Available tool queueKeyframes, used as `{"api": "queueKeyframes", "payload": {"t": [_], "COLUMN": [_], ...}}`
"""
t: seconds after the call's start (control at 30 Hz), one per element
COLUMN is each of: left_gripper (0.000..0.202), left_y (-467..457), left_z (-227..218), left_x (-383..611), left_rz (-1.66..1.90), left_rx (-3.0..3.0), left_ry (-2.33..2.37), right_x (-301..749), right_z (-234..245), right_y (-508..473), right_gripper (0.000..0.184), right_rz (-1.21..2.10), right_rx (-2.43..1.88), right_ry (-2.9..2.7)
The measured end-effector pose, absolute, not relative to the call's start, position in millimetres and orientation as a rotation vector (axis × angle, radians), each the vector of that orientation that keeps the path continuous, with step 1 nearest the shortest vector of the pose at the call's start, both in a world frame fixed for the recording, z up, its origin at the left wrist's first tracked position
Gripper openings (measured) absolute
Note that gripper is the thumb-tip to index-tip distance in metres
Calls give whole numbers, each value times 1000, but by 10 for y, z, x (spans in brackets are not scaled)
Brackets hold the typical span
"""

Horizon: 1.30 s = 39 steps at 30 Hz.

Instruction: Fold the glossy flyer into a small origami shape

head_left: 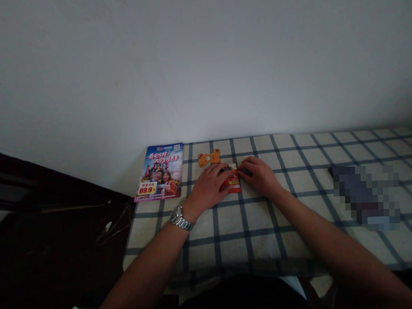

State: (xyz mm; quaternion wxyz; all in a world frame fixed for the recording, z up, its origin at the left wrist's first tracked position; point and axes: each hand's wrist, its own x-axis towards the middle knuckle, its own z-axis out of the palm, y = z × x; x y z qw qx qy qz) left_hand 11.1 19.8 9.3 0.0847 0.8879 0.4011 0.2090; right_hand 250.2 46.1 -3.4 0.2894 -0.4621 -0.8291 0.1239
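A small red printed paper [234,188], seemingly a folded flyer, lies on the checked tablecloth between my hands. My left hand [210,186] wears a wristwatch [181,218] and curves over the paper's left part, its fingers holding it against the table. With thumb and fingertips together, my right hand [259,176] pinches the paper's upper right edge. My fingers hide much of the sheet. Just beyond the left hand is an orange cartoon bear picture [209,158], partly covered by that hand.
A stack of colourful flyers [161,172] lies at the table's left end by the white wall [203,64]. On the right, a dark blurred-out object [359,194] rests on the checked tablecloth [304,169]. The table's left edge drops to a dark floor.
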Motion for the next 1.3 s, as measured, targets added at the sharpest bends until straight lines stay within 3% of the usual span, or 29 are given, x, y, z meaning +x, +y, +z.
{"api": "queueKeyframes", "payload": {"t": [0.77, 1.3], "left_gripper": [46, 47], "left_y": [182, 175], "left_z": [117, 111], "left_x": [124, 131], "left_rz": [636, 634], "left_rx": [2642, 2635], "left_ry": [1205, 1228], "right_x": [2448, 2547], "right_z": [29, 63], "right_y": [459, 421], "right_gripper": [5, 16], "right_rz": [311, 332], "right_rx": [-1254, -1138], "right_ry": [-2262, -2385]}}
